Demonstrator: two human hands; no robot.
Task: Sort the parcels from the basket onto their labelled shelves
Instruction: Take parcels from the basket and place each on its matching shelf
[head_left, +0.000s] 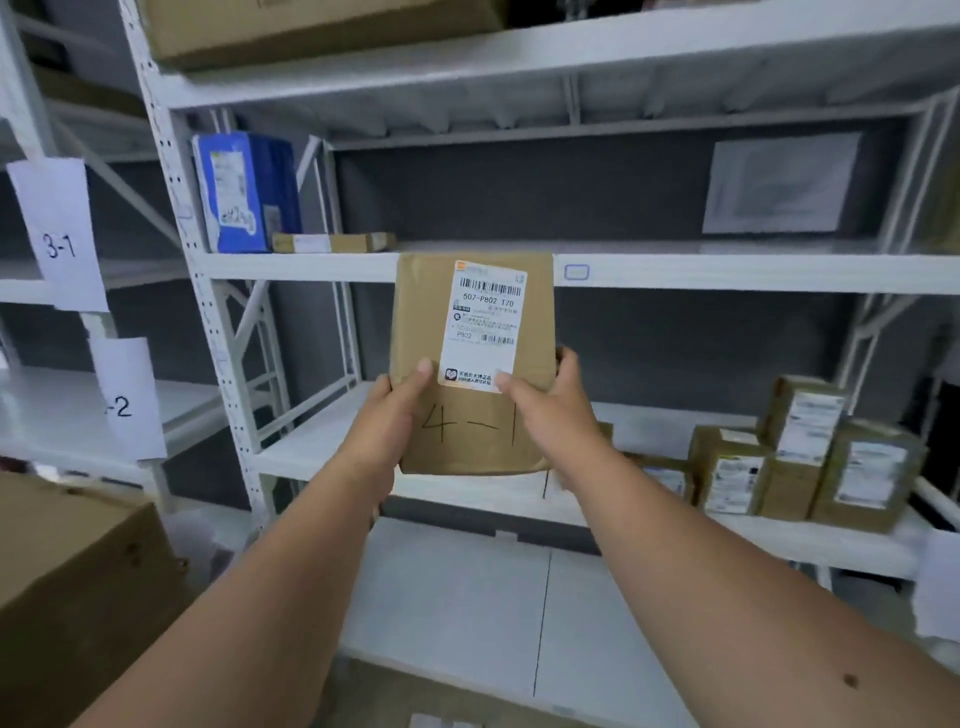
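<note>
Head view, left hand (387, 415) and right hand (545, 410) grasping brown parcel (467, 322), white shelving (727, 270) behind, stacked boxes (810, 457) right

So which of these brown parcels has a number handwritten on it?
The brown parcel held up in both hands: "4-1" is handwritten below its label. Those on the shelves show none.

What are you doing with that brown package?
A person is holding a brown parcel up in front of white shelves, the left hand and right hand gripping its lower sides. It has a printed shipping label and "4-1" handwritten below it. It is not on a shelf yet. A blue package stands on the upper shelf, and several small brown boxes sit lower right.
</note>
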